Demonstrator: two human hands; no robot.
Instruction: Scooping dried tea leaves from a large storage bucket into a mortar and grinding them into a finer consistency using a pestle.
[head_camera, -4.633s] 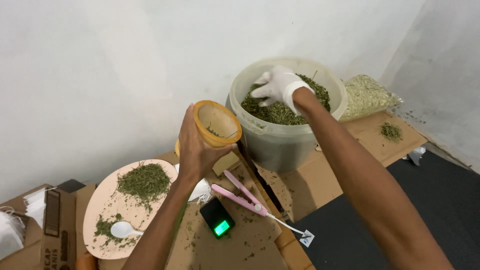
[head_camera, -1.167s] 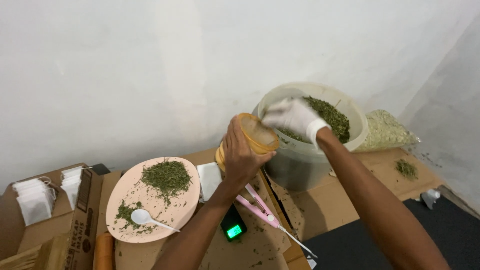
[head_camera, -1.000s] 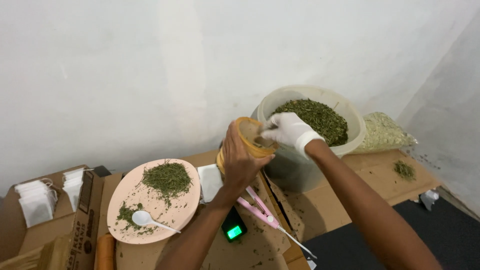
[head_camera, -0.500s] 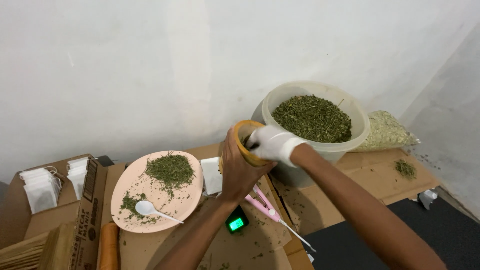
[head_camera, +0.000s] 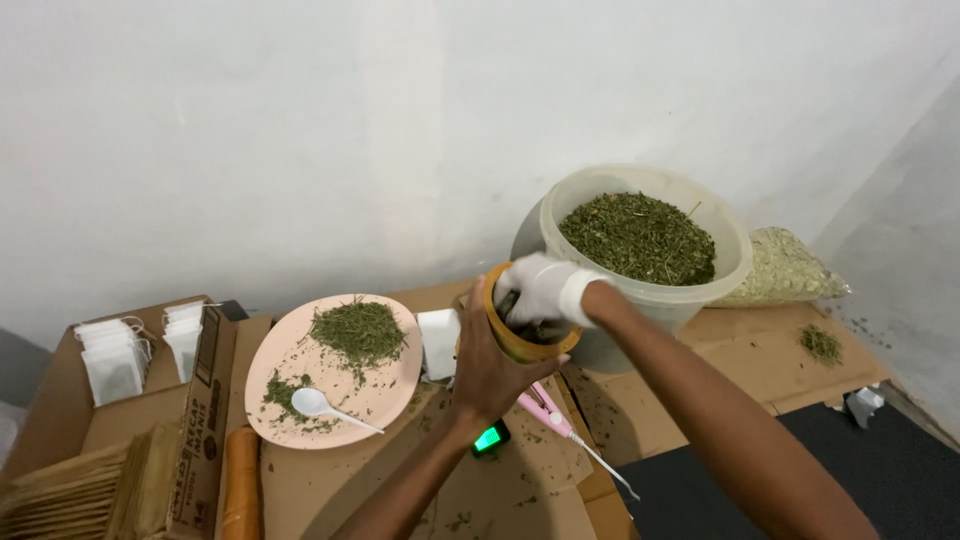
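Lower left of the frame: brown cardboard box (head_camera: 205, 400) with dark print on its side, white tea bags (head_camera: 115, 355) stacked upright just beside. Lower centre: small green glowing screen (head_camera: 488, 438), partly hidden behind a wrist. Right of middle: clear plastic bag (head_camera: 785, 268) of pale flakes, lying behind the bucket (head_camera: 735, 262).

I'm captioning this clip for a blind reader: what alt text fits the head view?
A person's left hand holds a yellow cup while the white-gloved right hand presses into its mouth. Behind stands a bucket of dried green herbs; at left, a pink plate carries herbs and a white spoon.
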